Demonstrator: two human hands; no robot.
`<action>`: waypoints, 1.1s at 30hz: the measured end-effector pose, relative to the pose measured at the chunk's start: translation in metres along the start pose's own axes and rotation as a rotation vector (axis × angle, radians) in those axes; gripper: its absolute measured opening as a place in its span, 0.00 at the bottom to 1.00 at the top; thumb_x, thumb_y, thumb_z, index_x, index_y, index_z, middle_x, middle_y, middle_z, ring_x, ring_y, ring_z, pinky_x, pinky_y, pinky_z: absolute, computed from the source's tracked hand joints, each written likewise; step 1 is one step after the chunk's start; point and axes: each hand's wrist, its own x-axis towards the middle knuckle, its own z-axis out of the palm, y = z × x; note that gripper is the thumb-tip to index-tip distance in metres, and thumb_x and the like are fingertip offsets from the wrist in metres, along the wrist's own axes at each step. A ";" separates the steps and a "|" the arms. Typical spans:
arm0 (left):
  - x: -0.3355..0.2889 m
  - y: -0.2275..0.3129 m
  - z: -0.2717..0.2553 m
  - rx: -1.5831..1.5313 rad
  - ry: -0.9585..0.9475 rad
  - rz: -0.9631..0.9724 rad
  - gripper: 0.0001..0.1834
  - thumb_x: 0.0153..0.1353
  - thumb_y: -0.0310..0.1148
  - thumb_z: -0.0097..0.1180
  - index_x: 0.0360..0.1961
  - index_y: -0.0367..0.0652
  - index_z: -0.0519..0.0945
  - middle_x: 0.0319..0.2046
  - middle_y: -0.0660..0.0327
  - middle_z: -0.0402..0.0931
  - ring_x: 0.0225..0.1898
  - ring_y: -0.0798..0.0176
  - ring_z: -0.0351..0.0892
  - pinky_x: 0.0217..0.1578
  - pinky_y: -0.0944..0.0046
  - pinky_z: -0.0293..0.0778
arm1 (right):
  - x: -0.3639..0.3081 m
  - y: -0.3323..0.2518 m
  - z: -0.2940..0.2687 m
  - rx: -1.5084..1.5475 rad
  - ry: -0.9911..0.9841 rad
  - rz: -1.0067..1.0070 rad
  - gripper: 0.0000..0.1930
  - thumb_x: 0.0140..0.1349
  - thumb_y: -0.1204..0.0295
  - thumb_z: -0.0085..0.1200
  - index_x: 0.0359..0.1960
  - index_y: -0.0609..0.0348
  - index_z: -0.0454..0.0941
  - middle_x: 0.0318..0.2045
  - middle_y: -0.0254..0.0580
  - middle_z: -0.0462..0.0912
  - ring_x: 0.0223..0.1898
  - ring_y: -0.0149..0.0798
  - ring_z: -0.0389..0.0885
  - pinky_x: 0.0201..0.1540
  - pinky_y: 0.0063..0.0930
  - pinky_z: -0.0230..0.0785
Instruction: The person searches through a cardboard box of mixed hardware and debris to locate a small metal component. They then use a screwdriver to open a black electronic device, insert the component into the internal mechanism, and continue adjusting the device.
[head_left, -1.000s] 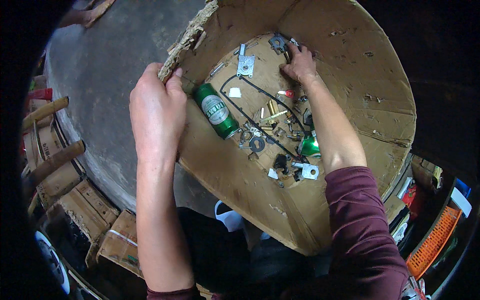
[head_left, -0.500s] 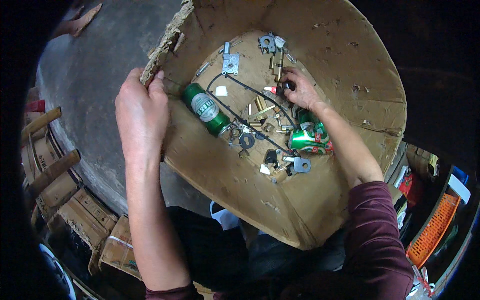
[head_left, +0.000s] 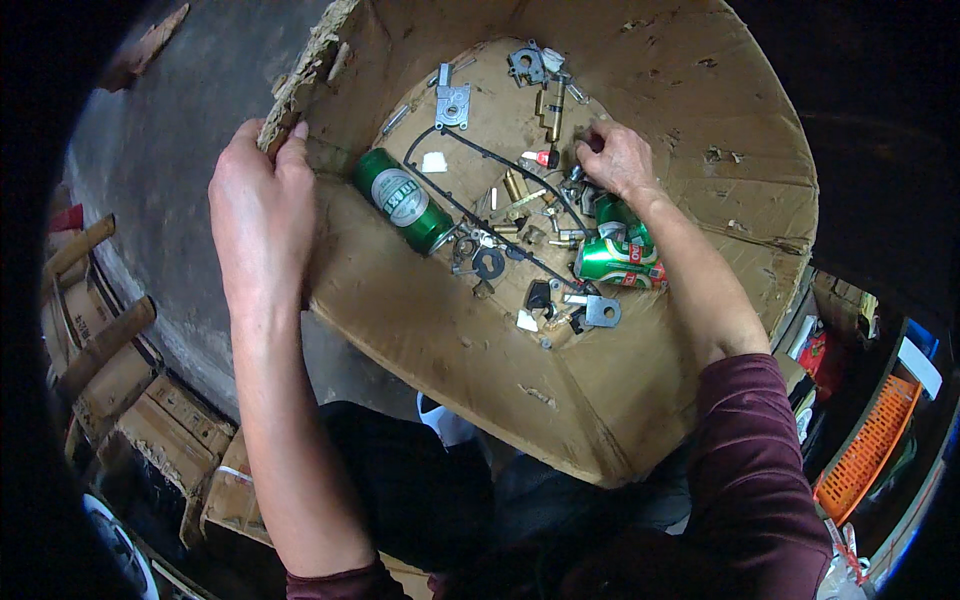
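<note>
An orange perforated panel (head_left: pixel 866 450) shows at right, wooden poles (head_left: pixel 104 345) and cardboard boxes (head_left: pixel 172 432) at left.

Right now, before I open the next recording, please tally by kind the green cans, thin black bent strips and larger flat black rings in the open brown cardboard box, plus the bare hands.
Green cylindrical metal cans, one apart and two together: 3
Thin black bent strip: 1
Flat black ring: 1
Left hand and right hand, both bare: 2
Total: 7
</note>
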 end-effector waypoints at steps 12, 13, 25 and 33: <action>0.000 0.002 -0.003 -0.003 -0.013 -0.024 0.16 0.67 0.37 0.55 0.41 0.31 0.81 0.33 0.36 0.80 0.40 0.34 0.81 0.44 0.48 0.75 | -0.014 -0.005 0.025 -0.287 -0.160 -0.368 0.16 0.55 0.67 0.54 0.45 0.58 0.82 0.48 0.45 0.81 0.49 0.50 0.83 0.50 0.45 0.77; 0.000 0.002 -0.002 -0.003 -0.018 -0.029 0.16 0.67 0.38 0.55 0.40 0.31 0.81 0.33 0.36 0.80 0.40 0.34 0.81 0.44 0.48 0.75 | -0.014 -0.007 0.025 -0.287 -0.144 -0.341 0.14 0.56 0.67 0.53 0.43 0.56 0.83 0.46 0.47 0.80 0.47 0.53 0.82 0.50 0.46 0.78; -0.002 0.001 -0.007 0.007 -0.028 -0.028 0.17 0.66 0.39 0.55 0.40 0.31 0.82 0.35 0.36 0.81 0.43 0.35 0.82 0.46 0.48 0.75 | -0.044 -0.043 0.054 -0.537 -0.197 -0.493 0.17 0.52 0.73 0.60 0.44 0.62 0.84 0.58 0.42 0.74 0.52 0.46 0.80 0.50 0.40 0.78; -0.002 0.000 -0.005 0.009 -0.025 -0.029 0.17 0.66 0.39 0.56 0.42 0.33 0.83 0.37 0.38 0.83 0.45 0.37 0.83 0.48 0.48 0.76 | -0.053 -0.041 0.040 -0.307 -0.171 -0.481 0.16 0.49 0.72 0.57 0.41 0.60 0.81 0.46 0.46 0.79 0.52 0.50 0.78 0.53 0.43 0.76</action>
